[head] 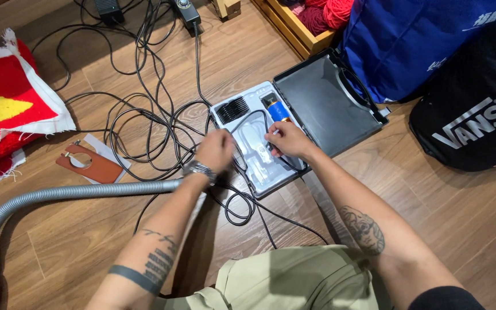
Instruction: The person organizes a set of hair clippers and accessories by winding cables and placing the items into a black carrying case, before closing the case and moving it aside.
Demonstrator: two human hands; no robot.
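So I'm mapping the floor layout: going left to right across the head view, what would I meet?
Red rug with yellow star → brown leather cutout piece → left hand → open grey plastic case → blue fabric bag → black fabric bag.

Tangled black cables [144, 109] crowd the floor left of the open clipper case [294, 132], and a grey vacuum hose [81, 192] bars the near left. Bags (blue [409, 46] and black [472, 109]) wall off the right; bare floorboards [460, 212] lie open at the near right.
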